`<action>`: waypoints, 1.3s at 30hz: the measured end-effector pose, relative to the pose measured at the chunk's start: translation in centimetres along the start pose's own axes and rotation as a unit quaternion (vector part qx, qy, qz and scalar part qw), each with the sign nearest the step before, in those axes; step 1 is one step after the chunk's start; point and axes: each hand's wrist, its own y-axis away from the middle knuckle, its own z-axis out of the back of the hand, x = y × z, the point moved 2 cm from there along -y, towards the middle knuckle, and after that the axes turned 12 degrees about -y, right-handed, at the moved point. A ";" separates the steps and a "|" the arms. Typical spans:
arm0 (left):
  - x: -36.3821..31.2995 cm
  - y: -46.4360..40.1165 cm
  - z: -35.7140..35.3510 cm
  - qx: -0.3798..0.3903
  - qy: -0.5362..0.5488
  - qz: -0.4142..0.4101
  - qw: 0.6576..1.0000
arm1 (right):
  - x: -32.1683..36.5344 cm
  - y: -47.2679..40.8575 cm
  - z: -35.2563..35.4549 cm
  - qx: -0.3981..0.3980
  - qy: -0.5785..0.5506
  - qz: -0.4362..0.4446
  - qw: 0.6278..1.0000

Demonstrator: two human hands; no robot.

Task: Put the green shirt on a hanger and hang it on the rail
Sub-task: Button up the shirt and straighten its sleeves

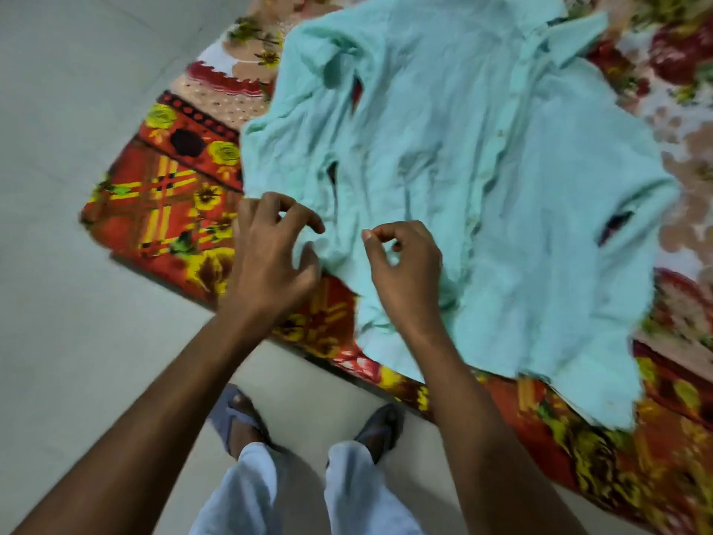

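Curling over the near left hem — left hand [270, 245] with fingers bent and spread, thumb touching the cloth, seemingly just closing on it rather than gripping, though blur is making that hard to tell. Hovering just beside it, to the right: right hand [405, 264], fingers loosely curled, thumb and forefinger nearly meeting, apparently holding nothing. Lying spread and crumpled under both hands, across the floral bedspread [166, 187]: the green shirt [482, 167], collar at the far right, hem hanging slightly over the near edge. Standing on pale floor [77, 90] below, in sandals. Judging the step as an early one — still gathering the shirt, no hanger or rail showing. Needing next: a firm hold on the fabric, then fetching a hanger. No brand, label or readable writing showing anywhere.
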 end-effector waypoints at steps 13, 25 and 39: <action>-29.1 3.8 -12.7 0.077 0.139 -0.198 0.967 | -12.6 4.9 25.1 -0.138 0.098 -0.001 0.986; -38.9 11.2 -20.7 0.238 -0.012 -0.284 0.929 | -20.7 13.5 35.0 -0.115 0.055 -0.172 0.977; -38.4 12.0 -19.5 0.243 -0.081 -0.393 0.883 | -20.8 13.5 34.7 -0.212 0.041 -0.294 0.931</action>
